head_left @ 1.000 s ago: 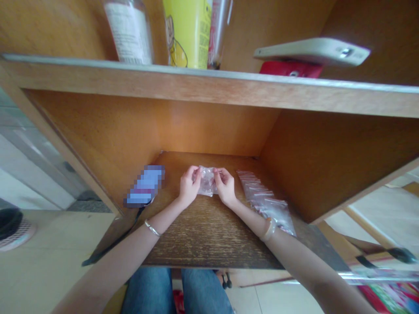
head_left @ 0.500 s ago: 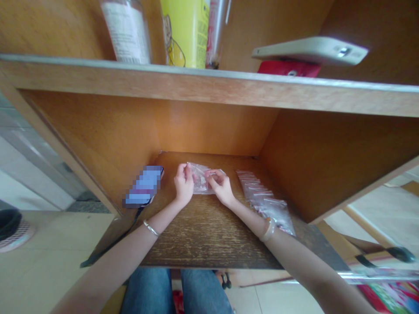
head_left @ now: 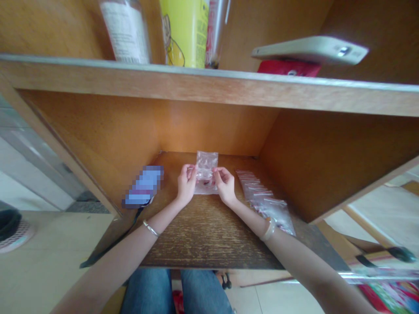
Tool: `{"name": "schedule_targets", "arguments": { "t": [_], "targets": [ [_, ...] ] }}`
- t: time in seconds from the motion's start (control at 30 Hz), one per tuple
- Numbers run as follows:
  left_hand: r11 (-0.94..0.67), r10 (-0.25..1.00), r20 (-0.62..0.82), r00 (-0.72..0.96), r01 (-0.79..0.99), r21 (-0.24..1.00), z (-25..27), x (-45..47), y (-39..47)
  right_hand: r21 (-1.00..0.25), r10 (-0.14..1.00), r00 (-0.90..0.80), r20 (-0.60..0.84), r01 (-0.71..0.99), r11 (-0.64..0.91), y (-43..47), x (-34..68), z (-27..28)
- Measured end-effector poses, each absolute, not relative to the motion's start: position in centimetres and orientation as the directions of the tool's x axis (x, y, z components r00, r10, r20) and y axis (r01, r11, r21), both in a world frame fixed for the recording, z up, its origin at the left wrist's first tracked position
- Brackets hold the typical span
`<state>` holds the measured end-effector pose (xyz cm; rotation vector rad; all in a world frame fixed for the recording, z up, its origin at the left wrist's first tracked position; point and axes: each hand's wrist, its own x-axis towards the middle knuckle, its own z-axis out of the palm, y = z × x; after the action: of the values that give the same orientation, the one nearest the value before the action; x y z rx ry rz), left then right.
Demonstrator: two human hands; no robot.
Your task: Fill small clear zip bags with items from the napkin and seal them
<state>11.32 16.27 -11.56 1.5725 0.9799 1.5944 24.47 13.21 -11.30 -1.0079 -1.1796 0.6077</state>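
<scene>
A small clear plastic bag (head_left: 207,160) is raised between my hands in the middle of the wooden compartment. My left hand (head_left: 187,185) pinches its left edge between thumb and fingers. On the opposite edge, my right hand (head_left: 225,185) is closed in a similar pinch. Below it more clear plastic (head_left: 206,189) lies on the desk, with small dark and reddish bits showing; whether this is a separate bag I cannot tell. To the right of my right hand, several zip-top plastic bags (head_left: 274,209) overlap in a row, with small coloured contents partly hidden by my forearm.
A phone with a blurred screen (head_left: 144,187) leans at the left, its black cable (head_left: 131,226) running to the desk's front edge. The shelf (head_left: 209,85) above carries a labelled bottle (head_left: 126,32), a yellow container (head_left: 186,32) and a pale flat device (head_left: 310,49) on a red item.
The small clear bag has come up into an upright position between my hands. My right hand has shifted slightly right, and both hands now grip opposite edges.
</scene>
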Motion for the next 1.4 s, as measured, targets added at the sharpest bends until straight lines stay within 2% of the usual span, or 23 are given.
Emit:
{"name": "schedule_targets", "arguments": {
  "t": [0.1,0.27,0.5,0.67,1.17,1.4],
  "targets": [
    [-0.472,0.881,0.468,0.068,0.040,0.881,-11.75,11.36,16.25,-0.879,0.805,0.366,0.466,0.085,0.470,13.35,24.68,-11.31],
    [-0.506,0.857,0.494,0.145,0.058,0.861,-11.65,11.35,15.99,-0.881,0.799,0.390,0.459,0.080,0.466,13.54,24.87,-11.34],
    [-0.543,0.837,0.546,0.027,0.149,0.826,-11.22,11.18,15.88,-0.916,0.867,0.302,0.397,0.063,0.397,13.50,24.87,-11.51],
    [-0.539,0.836,0.548,-0.035,0.144,0.830,-11.07,11.15,15.92,-0.902,0.865,0.258,0.431,0.106,0.418,13.66,25.00,-11.73],
    [-0.557,0.828,0.560,-0.014,0.089,0.826,-11.40,11.21,16.29,-0.871,0.822,0.288,0.492,0.153,0.468,13.45,24.71,-11.49],
    [-0.564,0.826,0.559,0.076,0.090,0.821,-11.58,11.44,16.20,-0.866,0.824,0.267,0.499,0.173,0.469,13.15,24.64,-11.17]
  ]
}}
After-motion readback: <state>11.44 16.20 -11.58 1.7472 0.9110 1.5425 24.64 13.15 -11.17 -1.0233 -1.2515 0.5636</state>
